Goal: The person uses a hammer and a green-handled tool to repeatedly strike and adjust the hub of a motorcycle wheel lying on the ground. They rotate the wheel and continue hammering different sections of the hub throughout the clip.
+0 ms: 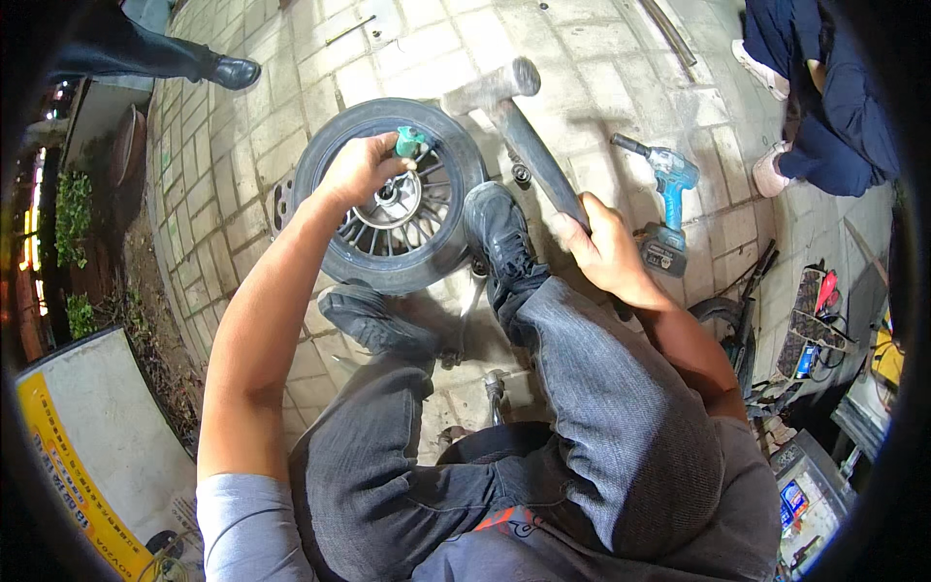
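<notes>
A small wheel with a black tyre (316, 167) and grey spoked rim lies flat on the paving in front of my feet. Over its upper part, my left hand (363, 175) pinches a small green piece (409, 143) whose exact kind I cannot make out. The round metal hub (396, 201) shows just below those fingers. To the right, my right hand (609, 244) grips the dark handle of a hammer (536, 153). The hammer's head is raised above the ground, beyond the tyre's upper right edge, and looks slightly blurred.
A blue cordless impact wrench (671, 184) lies on the right. My shoes (497, 228) are close against the tyre. Other people's legs show at upper left (165, 53) and upper right (824, 97). A tool box (810, 485) stands at lower right, a white-yellow panel (116, 417) at lower left.
</notes>
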The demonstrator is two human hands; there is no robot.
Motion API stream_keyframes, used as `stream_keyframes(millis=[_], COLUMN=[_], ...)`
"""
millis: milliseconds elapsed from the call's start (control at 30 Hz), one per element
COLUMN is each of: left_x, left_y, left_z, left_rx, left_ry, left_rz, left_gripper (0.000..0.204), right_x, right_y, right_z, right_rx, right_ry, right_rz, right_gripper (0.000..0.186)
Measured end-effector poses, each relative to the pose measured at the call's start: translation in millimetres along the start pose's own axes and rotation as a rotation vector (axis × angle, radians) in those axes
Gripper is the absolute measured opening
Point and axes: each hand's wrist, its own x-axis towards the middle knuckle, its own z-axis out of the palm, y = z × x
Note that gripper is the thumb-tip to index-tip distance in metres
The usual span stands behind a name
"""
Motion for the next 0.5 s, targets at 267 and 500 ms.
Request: stream_keyframes(millis=[267,500], left_x=[-1,-1], left_y=[12,0], left_z=[1,1], left_rx=[-0.034,0.048], left_ry=[0.011,0.048], left_rz=[-0.029,0.014], left_gripper=[0.028,0.033], right_x=[43,43], right_y=[-32,-76], right_z=[11,-16], right_rx=[-0.213,0.449], right_ry=[-0.254,0.099], right_rz=[0.173,-0.087], right_gripper=[0.05,0.032])
